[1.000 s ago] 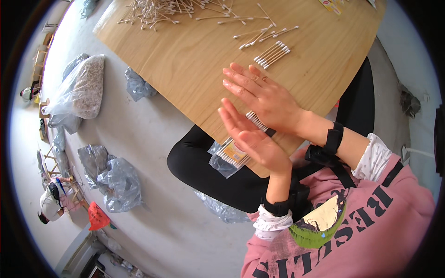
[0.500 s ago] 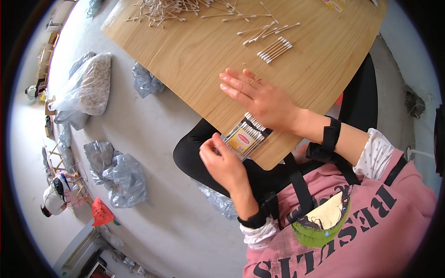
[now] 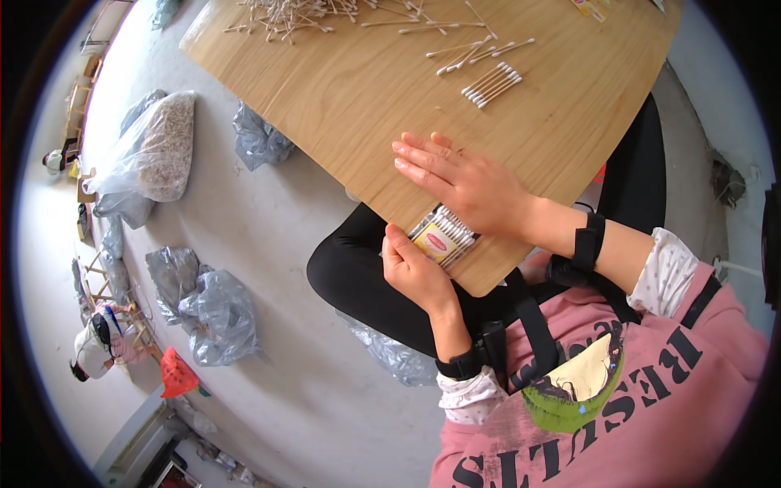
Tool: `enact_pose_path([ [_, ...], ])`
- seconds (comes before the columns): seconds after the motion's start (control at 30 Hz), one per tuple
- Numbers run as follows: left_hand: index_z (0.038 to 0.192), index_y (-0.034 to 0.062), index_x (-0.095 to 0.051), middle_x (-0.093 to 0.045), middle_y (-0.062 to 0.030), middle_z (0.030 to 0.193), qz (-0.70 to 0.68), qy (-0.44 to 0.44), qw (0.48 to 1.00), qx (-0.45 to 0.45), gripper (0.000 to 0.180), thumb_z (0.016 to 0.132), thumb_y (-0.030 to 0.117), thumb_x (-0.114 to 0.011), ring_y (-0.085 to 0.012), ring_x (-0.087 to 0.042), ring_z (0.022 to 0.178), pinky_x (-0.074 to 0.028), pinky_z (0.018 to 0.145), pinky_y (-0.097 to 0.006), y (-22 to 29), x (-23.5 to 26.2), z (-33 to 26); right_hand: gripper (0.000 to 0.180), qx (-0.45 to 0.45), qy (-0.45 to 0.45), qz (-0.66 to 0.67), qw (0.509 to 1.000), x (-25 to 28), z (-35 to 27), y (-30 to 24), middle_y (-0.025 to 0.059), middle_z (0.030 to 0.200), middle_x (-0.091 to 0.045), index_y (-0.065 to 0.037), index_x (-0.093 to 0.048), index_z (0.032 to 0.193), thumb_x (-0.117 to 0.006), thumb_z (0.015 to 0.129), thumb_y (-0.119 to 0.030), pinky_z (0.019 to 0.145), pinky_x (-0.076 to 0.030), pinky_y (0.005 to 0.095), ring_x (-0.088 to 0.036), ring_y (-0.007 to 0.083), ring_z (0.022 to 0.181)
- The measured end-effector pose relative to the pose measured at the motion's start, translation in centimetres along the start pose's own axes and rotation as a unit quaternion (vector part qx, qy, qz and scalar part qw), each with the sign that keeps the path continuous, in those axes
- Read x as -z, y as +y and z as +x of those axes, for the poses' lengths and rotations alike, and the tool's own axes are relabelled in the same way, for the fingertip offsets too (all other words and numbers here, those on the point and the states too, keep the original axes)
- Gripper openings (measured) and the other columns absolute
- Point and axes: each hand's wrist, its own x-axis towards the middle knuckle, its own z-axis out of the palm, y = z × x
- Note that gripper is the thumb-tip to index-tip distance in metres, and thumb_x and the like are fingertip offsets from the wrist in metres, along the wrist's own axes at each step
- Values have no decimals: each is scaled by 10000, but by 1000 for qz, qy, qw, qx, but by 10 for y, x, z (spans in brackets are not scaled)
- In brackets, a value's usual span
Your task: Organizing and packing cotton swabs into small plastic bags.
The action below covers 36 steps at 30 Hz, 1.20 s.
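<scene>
At the table's near corner lies a small clear pack of cotton swabs (image 3: 447, 236) with a yellow and white label. My left hand (image 3: 419, 276) grips its left end, thumb on top and the other fingers partly hidden. Flat and with its fingers stretched out, my right hand (image 3: 482, 191) rests its lower edge by the white swab tips at the far side of the pack. It holds nothing. Beyond it, a neat row of several loose cotton swabs (image 3: 491, 84) lies on the wooden table (image 3: 342, 106).
A heap of cotton swabs (image 3: 297, 15) covers the table's far left, with strays beside it. Grey plastic bags (image 3: 218, 317) and a large clear sack (image 3: 167, 146) stand on the floor to the left. A co-worker (image 3: 99, 346) is bent over farther left.
The swab tips that stuck out in uneven rows now sit more evenly at the pack's edge. My left hand has moved right and up, closing on the pack. My right hand remains flat.
</scene>
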Motion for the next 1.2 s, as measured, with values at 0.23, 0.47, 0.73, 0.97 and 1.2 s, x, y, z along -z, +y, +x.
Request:
enact_pose_path([
  [0.23, 760, -2, -558, -566, 10, 669, 77, 22, 996, -35, 485, 1092, 334, -450, -42, -498, 606, -411, 533, -243, 11, 0, -3, 464, 2, 28, 24, 999, -2, 0, -10, 101, 1501, -471, -27, -512, 1394, -513, 943, -134, 1185, -349, 431, -409, 256, 1430],
  [0.47, 790, -26, -553, -599, -56, 681, 168, 18, 985, -25, 506, 1093, 358, -421, -139, -536, 617, -450, 579, -319, 23, 1, -4, 464, -3, 38, 185, 982, -9, 5, -33, 96, 1497, -482, -58, -504, 1414, -538, 952, -86, 1182, -354, 440, -408, 273, 1434],
  [0.73, 848, -9, -534, -556, -58, 683, 90, -15, 996, 15, 500, 1093, 404, -397, -162, -518, 613, -452, 584, -338, 18, 22, -1, 543, -149, 71, 553, 817, -1, 2, -38, 127, 1536, -432, -21, -411, 1485, -478, 1047, -335, 1208, -261, 412, -338, 255, 1476],
  [0.97, 803, 4, -528, -566, -21, 691, 71, -52, 995, 47, 517, 1103, 400, -382, -77, -492, 632, -426, 580, -267, 8, 29, -2, 779, -212, 92, 609, 759, 13, -24, -44, 186, 1571, -343, 18, -261, 1537, -389, 1034, -563, 1233, -184, 413, -291, 267, 1490],
  [1.2, 779, -8, -524, -528, -26, 668, 167, -25, 985, -29, 538, 1090, 417, -414, -108, -496, 647, -435, 602, -302, 13, 31, -1, 694, -200, 81, 642, 736, 6, -19, -49, 161, 1528, -421, 1, -328, 1516, -484, 1038, -477, 1182, -280, 385, -352, 259, 1458],
])
